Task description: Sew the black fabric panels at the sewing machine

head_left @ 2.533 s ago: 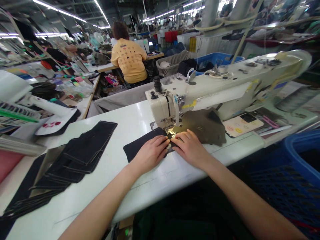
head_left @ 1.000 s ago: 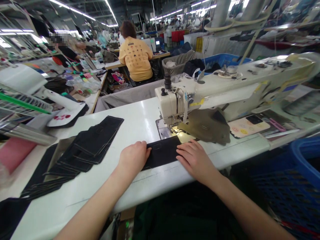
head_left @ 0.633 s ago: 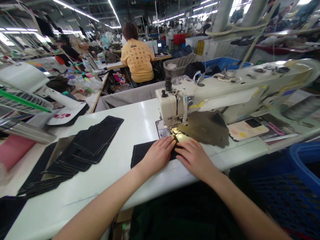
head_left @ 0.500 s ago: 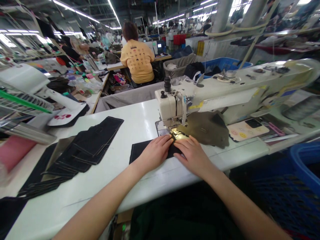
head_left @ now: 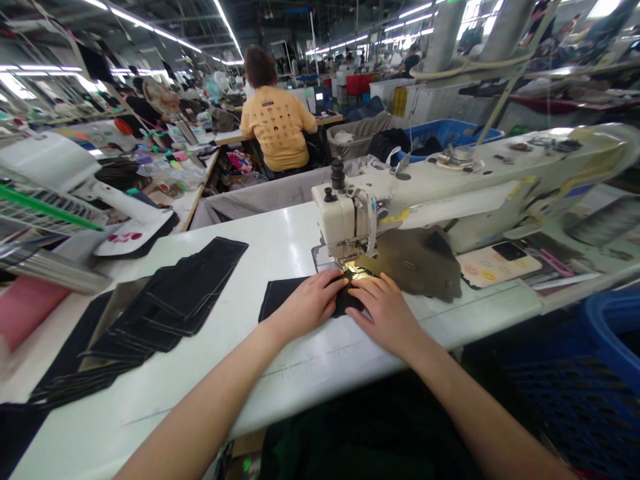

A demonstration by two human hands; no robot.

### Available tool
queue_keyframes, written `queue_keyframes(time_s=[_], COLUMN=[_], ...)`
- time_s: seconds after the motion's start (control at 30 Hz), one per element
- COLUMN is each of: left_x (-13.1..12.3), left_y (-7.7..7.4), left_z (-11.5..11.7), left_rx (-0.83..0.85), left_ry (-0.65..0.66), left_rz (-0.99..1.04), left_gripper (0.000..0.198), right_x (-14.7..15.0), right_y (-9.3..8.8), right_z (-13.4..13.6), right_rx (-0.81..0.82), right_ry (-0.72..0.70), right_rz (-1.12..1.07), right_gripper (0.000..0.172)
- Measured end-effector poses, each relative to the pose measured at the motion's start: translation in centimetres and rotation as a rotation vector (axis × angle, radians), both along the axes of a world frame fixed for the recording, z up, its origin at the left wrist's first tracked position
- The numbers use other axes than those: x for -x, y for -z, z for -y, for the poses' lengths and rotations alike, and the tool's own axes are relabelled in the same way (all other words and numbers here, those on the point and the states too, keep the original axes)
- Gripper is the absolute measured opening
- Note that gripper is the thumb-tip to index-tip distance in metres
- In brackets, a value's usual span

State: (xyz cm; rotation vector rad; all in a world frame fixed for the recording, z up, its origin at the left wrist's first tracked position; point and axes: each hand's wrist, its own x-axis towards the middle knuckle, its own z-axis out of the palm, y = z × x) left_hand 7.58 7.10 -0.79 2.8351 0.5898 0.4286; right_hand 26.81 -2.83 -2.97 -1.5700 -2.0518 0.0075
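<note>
A dark fabric piece [head_left: 280, 300] lies on the white table [head_left: 280, 247], its right end under the needle of the cream sewing machine [head_left: 345, 220]. My left hand [head_left: 310, 303] rests flat on the cloth with fingers stretched toward the needle. My right hand [head_left: 387, 313] lies flat beside it, fingertips pressing the cloth's right end just in front of the presser foot. Both hands touch at the fingertips.
A stack of dark cut pieces [head_left: 165, 303] lies on the table's left. An olive cloth [head_left: 415, 263] and a phone [head_left: 493, 263] sit under the machine arm. A blue crate [head_left: 595, 373] stands at right. A person in a yellow shirt [head_left: 277, 127] sits ahead.
A second ago my hands held the cloth's two ends near the table edge. They have since slid it toward the needle and come together on its right end.
</note>
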Motion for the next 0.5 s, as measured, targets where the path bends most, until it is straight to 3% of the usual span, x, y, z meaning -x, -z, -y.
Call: queue_keyframes(time_s=[0.5], left_x=[0.04], left_y=[0.03], left_z=[-0.37], left_rx=[-0.051], left_ry=[-0.001], left_rz=[-0.026], left_gripper=[0.048], right_x=[-0.14], right_y=[-0.51], right_z=[-0.13], right_rx=[0.027], right_ry=[-0.003], right_rz=[0.047], right_gripper=[0.026])
